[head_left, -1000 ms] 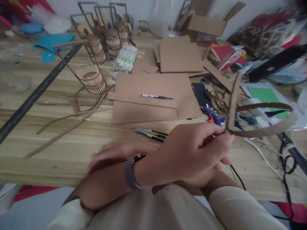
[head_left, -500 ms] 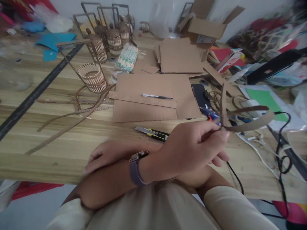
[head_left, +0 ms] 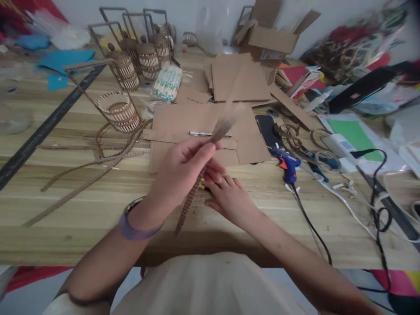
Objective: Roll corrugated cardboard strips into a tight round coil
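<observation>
Fingers (head_left: 206, 153) of the left hand (head_left: 170, 175): thumb and fingertips pressed together, clamped on one corrugated strip (head_left: 190, 200), brown, narrow, ribbed on the visible face. Position of strip: above the tabletop (head_left: 98, 236), in front of the wearer, passing through the grip. Long axis: diagonal, from a lower end pointing toward the wearer and left, to an upper end pointing away and right; upper length blurred, its tip indistinct, seen across the pen (head_left: 199, 134) and the flat cardboard sheet (head_left: 252, 148). Nearer hand to the strip: the left, which carries it; purple wristband (head_left: 141, 228) on that wrist. Right hand (head_left: 232, 199): palm down, low, just right of the strip's lower length, fingers pointing away and left, beside the left fingertips. Under or beside those fingers, one yellow-and-black tool (head_left: 202, 185), mostly hidden; whether they grip it or only lie against it, cannot tell. Of the two, the right appears nearer to this tool. Also listed: blue glue gun (head_left: 288, 162), corded, well to the right; open slatted basket (head_left: 121, 114) with tall handle, farther off to the left; loose strips (head_left: 77, 192), several, lying before the basket.
</observation>
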Tool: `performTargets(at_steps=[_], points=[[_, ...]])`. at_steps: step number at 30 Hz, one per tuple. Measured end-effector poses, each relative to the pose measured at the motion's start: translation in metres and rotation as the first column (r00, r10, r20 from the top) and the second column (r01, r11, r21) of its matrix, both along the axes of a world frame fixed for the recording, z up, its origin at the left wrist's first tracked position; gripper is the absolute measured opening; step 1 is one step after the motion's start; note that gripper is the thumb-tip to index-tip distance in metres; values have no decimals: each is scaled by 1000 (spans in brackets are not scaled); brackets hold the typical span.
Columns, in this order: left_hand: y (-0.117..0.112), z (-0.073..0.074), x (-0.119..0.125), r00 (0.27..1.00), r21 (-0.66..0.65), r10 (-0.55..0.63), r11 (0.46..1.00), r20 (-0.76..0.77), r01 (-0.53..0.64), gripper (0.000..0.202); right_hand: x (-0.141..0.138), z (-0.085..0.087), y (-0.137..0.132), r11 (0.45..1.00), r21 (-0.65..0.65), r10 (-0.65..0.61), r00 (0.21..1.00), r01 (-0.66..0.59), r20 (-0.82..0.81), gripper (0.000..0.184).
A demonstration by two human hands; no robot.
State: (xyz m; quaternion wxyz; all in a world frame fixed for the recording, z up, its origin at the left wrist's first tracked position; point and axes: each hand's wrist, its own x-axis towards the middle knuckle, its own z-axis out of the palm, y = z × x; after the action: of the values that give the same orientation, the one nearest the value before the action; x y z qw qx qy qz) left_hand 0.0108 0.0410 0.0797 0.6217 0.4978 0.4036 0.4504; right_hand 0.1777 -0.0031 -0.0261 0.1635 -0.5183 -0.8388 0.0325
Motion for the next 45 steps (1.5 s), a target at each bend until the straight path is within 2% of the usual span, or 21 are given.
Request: performTargets(at_steps=[3,6,10,13,16,18,20,23,27,31,37,41,45], points=[[-1,-17,-9,999,-20,1,1000,-42,-2,26,18,-1,-6,1000,-29,14,995,-12,95,32],[-6,-28,-13,995,-22,-17,1000,-93,15,27,43,4,-4,999,-23,-23,997,24,68,31],[-9,-32,-12,992,-13,-21,1000,-128,20,28,78,8,17,975,72,-217,969,209,116,33],[-10,-35,-9,988,1,-38,999,-148,39,28,87,6,31,949,73,-316,938,308,141,33],[-15,-37,-7,987,-11,-58,998,-150,57,25,72,6,30,960,80,-265,963,269,-57,30],[-20,-38,-7,988,-35,-68,997,-137,64,24,51,13,20,987,70,-120,958,143,-260,24],[-25,-37,-7,990,-47,-64,997,-129,58,22,27,23,8,993,78,-44,910,84,-412,18],[-30,-35,-6,990,-34,-46,999,-131,42,20,-1,37,-3,988,124,-5,826,90,-563,14],[-30,-37,-4,982,-29,-48,999,-185,43,19,-12,40,-4,987,96,-30,731,130,-681,15],[-29,-45,-4,933,62,-53,995,-355,80,24,-6,29,1,988,63,-47,659,141,-751,16],[-33,-53,-3,839,302,34,940,-543,158,26,-2,19,3,977,148,9,665,153,-747,14],[-34,-57,-5,797,370,54,903,-602,219,27,-2,19,3,968,226,95,674,110,-733,6],[-33,-59,-7,773,435,106,870,-625,232,27,-1,19,1,966,247,126,692,77,-711,12]])
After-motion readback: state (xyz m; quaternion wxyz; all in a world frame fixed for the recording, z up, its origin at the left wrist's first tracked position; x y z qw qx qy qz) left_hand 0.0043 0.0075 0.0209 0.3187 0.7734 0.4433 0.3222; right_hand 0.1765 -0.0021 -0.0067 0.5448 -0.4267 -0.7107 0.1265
